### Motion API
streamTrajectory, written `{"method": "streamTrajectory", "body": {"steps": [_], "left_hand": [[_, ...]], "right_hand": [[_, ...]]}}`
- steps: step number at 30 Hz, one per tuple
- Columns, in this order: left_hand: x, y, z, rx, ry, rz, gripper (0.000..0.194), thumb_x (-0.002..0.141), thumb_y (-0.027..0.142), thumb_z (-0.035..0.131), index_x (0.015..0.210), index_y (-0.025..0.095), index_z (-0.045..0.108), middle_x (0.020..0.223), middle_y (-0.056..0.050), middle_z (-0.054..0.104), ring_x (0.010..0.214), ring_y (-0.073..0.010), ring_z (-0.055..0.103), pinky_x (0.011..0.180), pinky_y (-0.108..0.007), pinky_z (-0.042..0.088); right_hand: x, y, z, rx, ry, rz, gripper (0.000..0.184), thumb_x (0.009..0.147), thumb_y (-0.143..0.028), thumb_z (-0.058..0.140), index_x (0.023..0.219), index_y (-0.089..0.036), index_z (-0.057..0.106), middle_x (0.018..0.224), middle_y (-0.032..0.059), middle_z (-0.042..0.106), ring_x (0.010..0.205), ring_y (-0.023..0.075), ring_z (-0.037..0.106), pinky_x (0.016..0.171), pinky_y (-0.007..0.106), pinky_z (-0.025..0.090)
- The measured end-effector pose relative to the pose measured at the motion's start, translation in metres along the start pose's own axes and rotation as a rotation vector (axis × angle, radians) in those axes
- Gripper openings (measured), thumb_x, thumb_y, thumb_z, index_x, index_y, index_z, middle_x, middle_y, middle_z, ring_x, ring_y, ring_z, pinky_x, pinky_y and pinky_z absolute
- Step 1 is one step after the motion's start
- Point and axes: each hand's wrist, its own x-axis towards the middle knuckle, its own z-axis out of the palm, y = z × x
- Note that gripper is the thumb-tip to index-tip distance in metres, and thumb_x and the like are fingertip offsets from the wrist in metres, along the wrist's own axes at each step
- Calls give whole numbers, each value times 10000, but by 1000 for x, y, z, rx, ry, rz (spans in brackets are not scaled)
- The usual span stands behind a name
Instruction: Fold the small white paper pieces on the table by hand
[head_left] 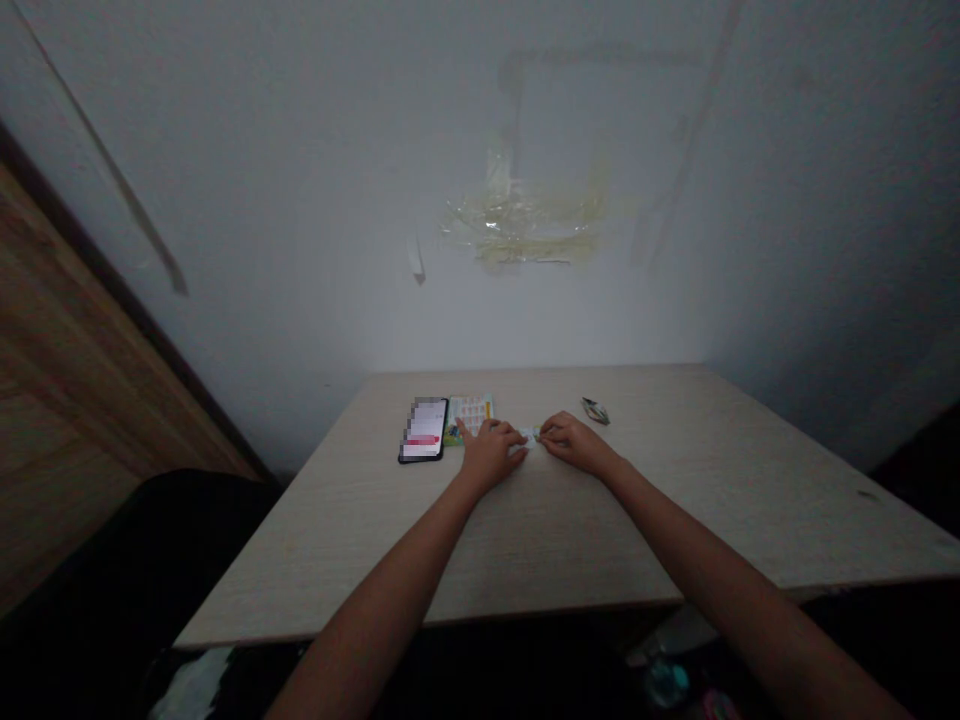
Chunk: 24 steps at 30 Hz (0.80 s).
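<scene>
Between my hands is a small pale piece of paper (529,437) with some colour on it, low over the table. My right hand (576,443) pinches its right end between thumb and fingertips. At the left end, the thumb and forefinger of my left hand (489,452) close on the paper, while its outer fingers spread over a colourful printed sheet or booklet (472,408). Part of that sheet is hidden under the hand. Just beyond my right hand lies a small folded, multicoloured piece (595,410), apparently paper.
A phone (424,432) with a lit screen lies left of the printed sheet. The light wooden table (525,560) meets a wall (300,200) bearing old clear tape (525,225). A wooden panel (90,360) stands at left. A bottle (667,682) shows below the table edge.
</scene>
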Motion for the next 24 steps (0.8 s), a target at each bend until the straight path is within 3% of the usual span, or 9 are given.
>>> {"method": "streamTrajectory", "body": {"steps": [14,18,24], "left_hand": [[2,-9,3,-114,6,-17,247,879,443,598,1100,427,706,1219,39,706,1314,-314,447,1038,-797,-131],[3,-11,2,-109,12,-46,247,858,423,621,1086,409,715,1230,28,704,1313,-313,454,1069,-785,-83],[4,-15,-5,-86,-12,-74,258,843,458,635,1069,380,731,1233,1,703,1310,-322,449,1082,-767,-67]], "right_hand": [[-1,-3,-5,-103,26,146,246,933,-289,538,1039,-216,749,1020,82,727,1021,216,624,912,346,496],[1,-4,-4,-160,10,160,238,918,-300,560,1032,-213,751,1032,89,728,1036,231,618,924,360,489],[2,-1,1,-222,-8,215,310,891,-416,608,1087,-201,717,1127,97,701,1100,246,590,944,365,475]]}}
